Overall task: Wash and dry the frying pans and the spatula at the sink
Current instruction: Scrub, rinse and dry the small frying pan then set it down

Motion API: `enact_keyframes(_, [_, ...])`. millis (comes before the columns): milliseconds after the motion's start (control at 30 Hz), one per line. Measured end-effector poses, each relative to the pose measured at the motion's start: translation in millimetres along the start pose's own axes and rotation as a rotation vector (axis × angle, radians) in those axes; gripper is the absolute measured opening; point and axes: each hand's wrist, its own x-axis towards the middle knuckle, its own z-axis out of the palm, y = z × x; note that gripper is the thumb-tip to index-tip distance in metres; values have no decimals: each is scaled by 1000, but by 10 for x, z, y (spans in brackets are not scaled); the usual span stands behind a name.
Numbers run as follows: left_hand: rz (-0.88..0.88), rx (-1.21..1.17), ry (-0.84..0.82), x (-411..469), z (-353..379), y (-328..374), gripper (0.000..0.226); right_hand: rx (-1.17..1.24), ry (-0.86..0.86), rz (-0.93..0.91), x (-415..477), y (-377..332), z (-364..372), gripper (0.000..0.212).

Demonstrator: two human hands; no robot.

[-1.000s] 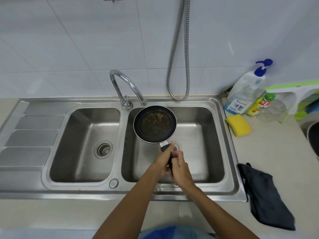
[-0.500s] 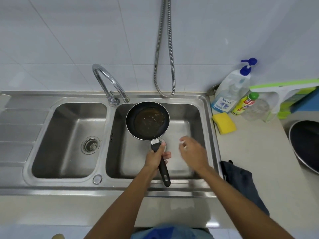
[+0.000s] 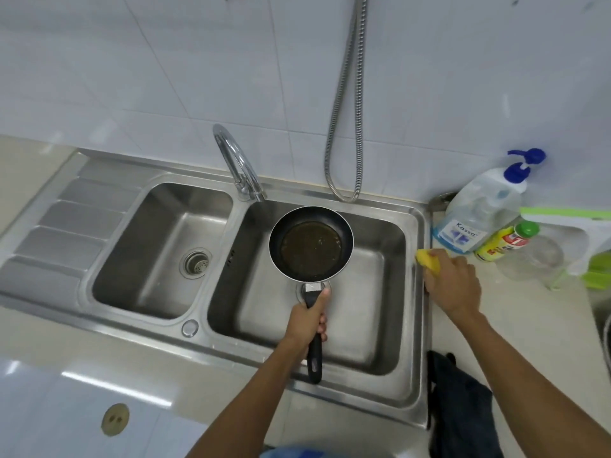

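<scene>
Over the right sink basin (image 3: 370, 312), a small frying pan (image 3: 310, 243) is held level.
The left hand (image 3: 308, 321) grips its black handle (image 3: 314, 357); the right hand (image 3: 453, 283) curls round a yellow sponge (image 3: 428, 261) on the surface (image 3: 515, 328), just beside the sink's rim.

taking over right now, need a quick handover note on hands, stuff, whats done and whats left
Left hand grips the handle of the frying pan, held over the right basin; brown residue inside.
Right hand grips the yellow sponge on the counter beside that basin.
Dark cloth lies on the counter, near right.
Done: nothing visibly washed.
Left: scrub, rinse, dry this pan; spatula not in view.
</scene>
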Motion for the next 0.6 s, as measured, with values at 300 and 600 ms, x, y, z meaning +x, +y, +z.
enact_keyframes(300, [143, 465, 163, 188, -523, -88, 57, 241, 111, -277, -157, -1372, -181, 44])
enact_keyframes(600, [272, 932, 271, 301, -1052, -57, 51, 148, 20, -224, -330, -1741, 59, 46])
